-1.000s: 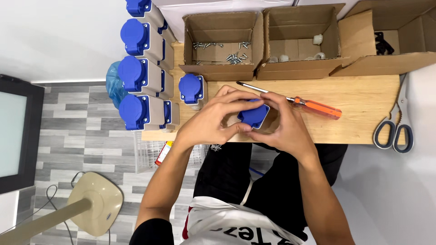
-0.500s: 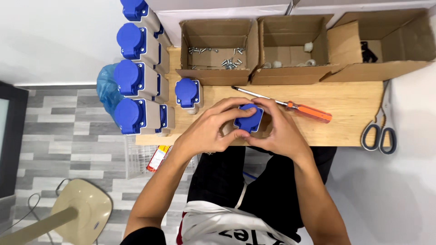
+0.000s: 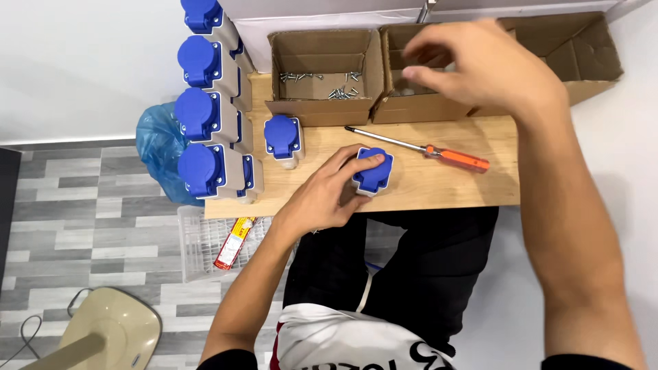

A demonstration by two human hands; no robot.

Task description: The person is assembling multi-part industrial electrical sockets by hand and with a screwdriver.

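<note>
1. The left hand [image 3: 322, 195] clamps a blue socket [image 3: 372, 171] flat against the wooden bench [image 3: 445, 185], apparently to keep it from sliding while the other hand is away.
2. The right hand [image 3: 480, 65] hovers over the middle box [image 3: 411, 103], fingers loosely curled and gripping nothing visible; small parts lie inside, blurred.
3. A screwdriver [image 3: 425, 147] lies just beside the socket, within easy reach.
4. The socket sits near the bench's front edge, under the left fingertips, well apart from the right hand.
5. A box of screws [image 3: 322, 82] and stacked sockets [image 3: 205, 116] line the left side.
</note>
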